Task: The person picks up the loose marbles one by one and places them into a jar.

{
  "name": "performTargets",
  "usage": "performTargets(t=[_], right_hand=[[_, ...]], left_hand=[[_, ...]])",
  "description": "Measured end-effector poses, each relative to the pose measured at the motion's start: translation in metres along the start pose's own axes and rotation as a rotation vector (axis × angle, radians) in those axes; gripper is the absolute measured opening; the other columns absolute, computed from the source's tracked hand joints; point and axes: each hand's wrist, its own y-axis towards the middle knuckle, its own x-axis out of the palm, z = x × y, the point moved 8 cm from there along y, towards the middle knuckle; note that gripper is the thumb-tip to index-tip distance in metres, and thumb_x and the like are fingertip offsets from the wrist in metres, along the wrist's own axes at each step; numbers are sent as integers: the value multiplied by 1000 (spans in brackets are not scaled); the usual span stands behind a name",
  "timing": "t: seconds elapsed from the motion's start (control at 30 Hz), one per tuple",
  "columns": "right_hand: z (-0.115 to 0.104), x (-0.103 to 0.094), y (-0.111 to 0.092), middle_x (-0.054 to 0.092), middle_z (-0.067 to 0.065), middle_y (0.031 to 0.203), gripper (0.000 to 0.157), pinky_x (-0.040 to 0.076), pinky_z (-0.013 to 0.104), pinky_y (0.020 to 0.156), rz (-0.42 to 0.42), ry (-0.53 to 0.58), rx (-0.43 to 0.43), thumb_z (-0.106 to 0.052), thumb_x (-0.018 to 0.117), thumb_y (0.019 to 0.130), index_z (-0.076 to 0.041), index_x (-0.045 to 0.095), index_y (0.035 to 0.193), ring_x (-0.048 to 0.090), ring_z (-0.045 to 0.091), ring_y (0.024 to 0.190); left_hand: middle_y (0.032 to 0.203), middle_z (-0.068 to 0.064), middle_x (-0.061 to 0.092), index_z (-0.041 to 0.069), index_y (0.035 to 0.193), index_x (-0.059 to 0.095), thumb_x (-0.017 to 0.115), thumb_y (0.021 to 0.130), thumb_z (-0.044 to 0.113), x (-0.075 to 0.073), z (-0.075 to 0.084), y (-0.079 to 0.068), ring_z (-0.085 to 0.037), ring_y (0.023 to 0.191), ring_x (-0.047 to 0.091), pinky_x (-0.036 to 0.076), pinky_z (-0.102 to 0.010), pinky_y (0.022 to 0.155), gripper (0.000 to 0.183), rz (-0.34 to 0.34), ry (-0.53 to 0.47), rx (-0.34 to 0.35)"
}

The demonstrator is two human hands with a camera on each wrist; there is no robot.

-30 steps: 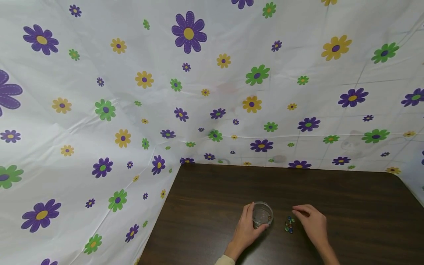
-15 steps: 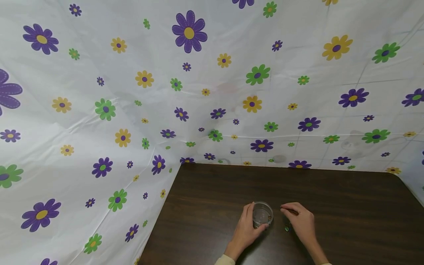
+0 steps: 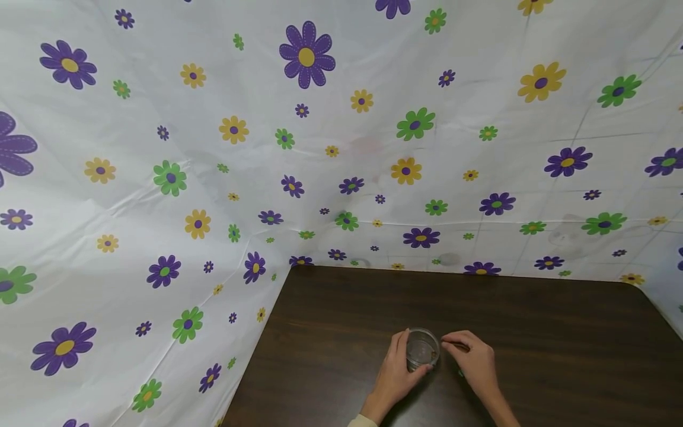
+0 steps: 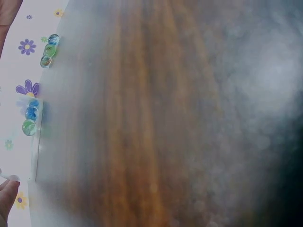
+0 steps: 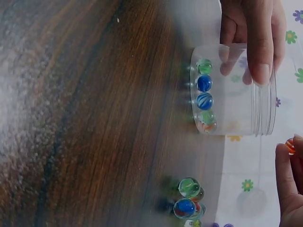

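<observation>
My left hand [image 3: 393, 375] grips a clear, threaded-mouth plastic jar [image 5: 239, 111] that stands on the table; thumb and fingers wrap its sides. Inside, along the bottom, lie several glass marbles [image 5: 204, 83], green, blue and one with orange streaks. Close to the jar's right side, my right hand [image 3: 476, 362] pinches an orange-and-white marble [image 5: 290, 146] between thumb and finger, at about rim height. More loose marbles [image 5: 184, 207], green and blue, sit clustered on the table; in the head view my right hand hides most of them. Part of the right hand shows in the left wrist view's top corner.
The dark wood-grain table [image 3: 341, 308] extends behind and to the right of the hands. A white sheet with purple, green and yellow flowers [image 3: 306, 56] hangs behind the table and along its left side.
My right hand has moved left, from above the loose marbles to the jar's side, carrying the pinched marble. The left hand and the jar have stayed in place.
</observation>
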Motion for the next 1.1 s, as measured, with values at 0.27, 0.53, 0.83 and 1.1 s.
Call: performTargets(t=[0.27,0.53,0.83,1.1], right_hand=[[-4,5,-2,75,6,93,16,51,10,73,-8,38,-16,10,83,79,-2,80,89,68,-1,83],[0,11,-4,75,7,93,16,53,12,71,-29,59,20,9,84,80,-3,80,90,69,1,82],[-4,12,-3,75,6,91,18,53,12,71,-23,45,-15,11,83,79,-2,80,90,69,2,80],[-6,11,-4,75,6,90,18,52,12,70,-16,33,-42,11,84,77,-1,79,90,68,2,79]], left_hand=[[141,-8,51,2,152,43,78,93,46,1,-2,0,-20,120,61,56,-32,90,81,-21,-20,-24],[141,-9,51,1,152,43,76,94,48,2,-2,0,-21,119,61,56,-33,89,82,-30,-22,-28],[141,-9,51,0,152,43,77,94,46,2,-2,1,-20,119,61,55,-32,90,82,-34,-20,-33],[142,-9,51,0,153,42,76,94,47,2,-2,1,-21,120,61,56,-33,90,82,-38,-19,-33]])
